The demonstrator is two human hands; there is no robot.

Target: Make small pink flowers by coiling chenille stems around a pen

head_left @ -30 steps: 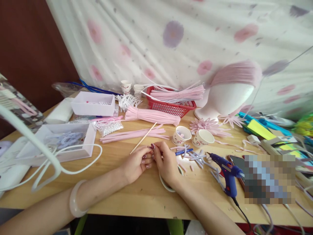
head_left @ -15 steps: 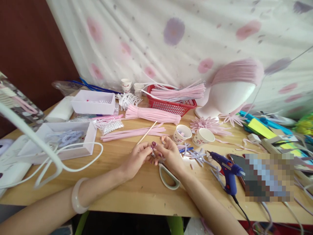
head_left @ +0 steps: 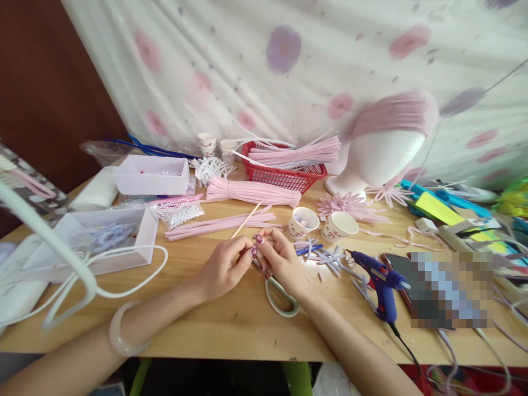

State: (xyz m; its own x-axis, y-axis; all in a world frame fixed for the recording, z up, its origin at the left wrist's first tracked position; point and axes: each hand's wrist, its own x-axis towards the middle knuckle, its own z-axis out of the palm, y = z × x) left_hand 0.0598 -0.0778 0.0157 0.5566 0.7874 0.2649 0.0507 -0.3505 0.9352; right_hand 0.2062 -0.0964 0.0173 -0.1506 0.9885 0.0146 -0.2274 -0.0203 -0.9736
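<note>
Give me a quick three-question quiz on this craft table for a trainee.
1. True or false: the blue glue gun lies on the table to the right of the right hand.
2. What fills the red basket? A: pink pipe cleaners. B: pearl strings. C: paper cups.
3. Fill in: the scissors with the pale handle lie partly hidden under the ___ hand.
Key: 1 true; 2 A; 3 right.

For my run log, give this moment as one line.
left hand, right hand: fingertips pinched together, item hidden | beside: thin wooden stick | below: pale-handled scissors
</note>
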